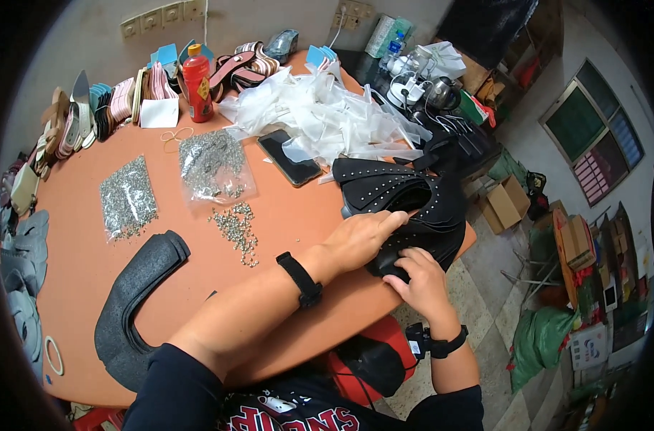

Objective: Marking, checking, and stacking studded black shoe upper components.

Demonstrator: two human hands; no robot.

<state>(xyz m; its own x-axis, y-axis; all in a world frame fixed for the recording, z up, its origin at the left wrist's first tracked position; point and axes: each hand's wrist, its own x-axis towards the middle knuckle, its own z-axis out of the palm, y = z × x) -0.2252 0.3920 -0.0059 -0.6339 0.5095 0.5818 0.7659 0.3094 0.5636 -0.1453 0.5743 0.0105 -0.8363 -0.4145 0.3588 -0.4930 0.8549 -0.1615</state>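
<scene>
The studded black pieces point(445, 219) curved away from me at the right edge of the table point(82, 266) — left hand point(366, 238) flat against them, right hand point(421, 280) curled at their near end, grip unclear.

Studded pieces point(373, 183) partly behind left fingers point(390, 221), phone point(288, 162) partly under plastic point(327, 118), foam point(118, 309) partly behind sleeve point(176, 391)

From far off, I see shiny metal-looking studs point(372, 174) on dull black pieces point(442, 233);
the black looks smooth, like leather; the heap of little bits point(237, 228) looks like bright metal; the bag point(246, 187) by it is clear, shiny plastic; the thin sheets point(316, 115) look like crinkly, see-through plastic; the grey pieces point(118, 305) look rough and dull, like foam; I see a smooth orange tabletop point(284, 226), a glossy phone point(289, 159) and a shiny plastic bottle point(197, 80).
</scene>
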